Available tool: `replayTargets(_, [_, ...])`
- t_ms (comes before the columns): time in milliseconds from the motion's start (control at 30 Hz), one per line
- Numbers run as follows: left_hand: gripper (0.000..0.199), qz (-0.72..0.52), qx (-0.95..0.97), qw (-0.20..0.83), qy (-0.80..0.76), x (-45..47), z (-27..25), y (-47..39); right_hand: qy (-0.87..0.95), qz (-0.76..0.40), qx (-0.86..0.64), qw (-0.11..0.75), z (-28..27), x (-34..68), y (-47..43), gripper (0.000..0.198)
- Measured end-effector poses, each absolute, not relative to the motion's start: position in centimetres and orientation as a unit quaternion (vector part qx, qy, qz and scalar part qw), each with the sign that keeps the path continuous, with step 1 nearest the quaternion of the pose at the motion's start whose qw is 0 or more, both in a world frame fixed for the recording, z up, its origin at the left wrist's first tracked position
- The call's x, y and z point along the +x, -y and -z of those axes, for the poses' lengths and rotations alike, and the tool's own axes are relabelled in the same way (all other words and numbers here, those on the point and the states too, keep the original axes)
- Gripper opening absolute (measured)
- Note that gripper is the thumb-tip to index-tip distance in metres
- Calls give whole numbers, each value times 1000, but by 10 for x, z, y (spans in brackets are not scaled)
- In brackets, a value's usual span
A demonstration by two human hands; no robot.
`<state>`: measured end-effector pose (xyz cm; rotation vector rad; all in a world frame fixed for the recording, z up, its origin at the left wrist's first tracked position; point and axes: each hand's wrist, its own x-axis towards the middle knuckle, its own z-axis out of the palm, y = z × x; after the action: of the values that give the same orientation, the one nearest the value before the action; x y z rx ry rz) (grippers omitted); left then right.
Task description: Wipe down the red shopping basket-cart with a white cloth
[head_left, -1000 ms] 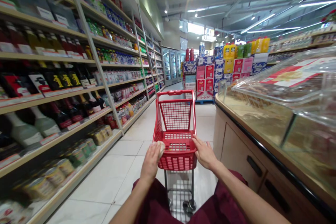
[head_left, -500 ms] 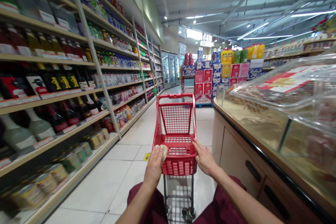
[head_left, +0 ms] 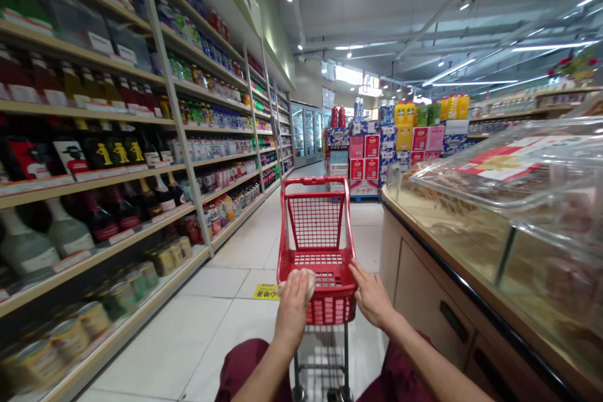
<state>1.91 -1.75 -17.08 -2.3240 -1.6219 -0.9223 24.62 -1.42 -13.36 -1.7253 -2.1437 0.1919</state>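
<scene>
A red plastic shopping cart [head_left: 331, 313] on a grey wheeled frame stands upright right in front of me. Its upper basket holds nothing that I can see. My left hand [head_left: 293, 304] is closed over a whitish cloth [head_left: 308, 279] and presses it on the near left corner of the basket's rim. My right hand [head_left: 372, 294] rests against the right side of the rim, its fingers stretched along the outside with nothing in them.
Shelves of bottles and cans [head_left: 136, 163] line the left side. A wooden counter [head_left: 424, 276] with clear plastic covers [head_left: 509, 151] runs close on the right. Stacked drink cartons [head_left: 365, 163] stand beyond the cart. A yellow floor label [head_left: 266, 291] lies by the cart.
My left hand has slid to the right with the cloth, onto the basket's near corner. My right hand stays at the right rim. The view has dipped and shifted slightly.
</scene>
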Motion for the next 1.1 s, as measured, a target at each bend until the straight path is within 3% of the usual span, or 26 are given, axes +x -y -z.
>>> replayTargets(167, [55,339,-800,-64,490,87,160,28,762,-38,-618,191,135,250,20,57])
replayTargets(300, [71,373,-741,-156,536,85,150,32,777,-9,-580,244,133,226,34,49])
replayTargets(600, [60,179,-783,-29,595,28,133,21,802,53,-538,256,155,172,14,47])
replayTargets(733, [59,184,-795,-5,577,26,133,16,806,12,-512,296,145,196,1,36])
replayTargets(867, [54,207,-788,2,580,25,134,18,724,-42,-555,407,130,218,-10,48])
replayTargets(967, [53,210,-786,-2,582,24,133,20,727,-39,-551,407,138,217,-13,57])
replayTargets(1100, [55,202,-785,-4,586,26,133,21,744,-7,-540,394,164,194,-5,42])
